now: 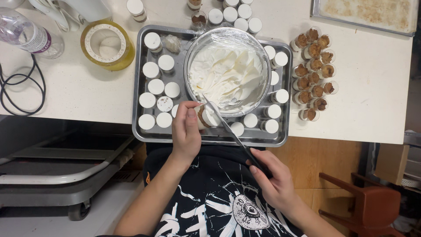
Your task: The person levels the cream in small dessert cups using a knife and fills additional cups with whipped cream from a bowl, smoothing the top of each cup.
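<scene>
My left hand [186,131] grips a small cup [205,116], tilted toward the bowl [228,74]; my right hand [272,177], apart, clamps the spatula [232,134], smoothing cream level.

1. Left hand [186,131]: raised in front of the chest, just at the near rim of the tray [210,139], fingers curled around a small cup [205,116], thumb on top with the nail facing up.
2. Left forearm: bare, running from the lower left up toward the tray, wrist nearly straight.
3. Right hand [274,177]: lower and farther from the tray than the left, closed around the dark handle of a knife [234,136], forefinger stretched along the handle.
4. Right forearm: bare, coming in from the lower right, wrist bent slightly inward toward the tray.
5. Both hands: apart, not touching each other.
</scene>
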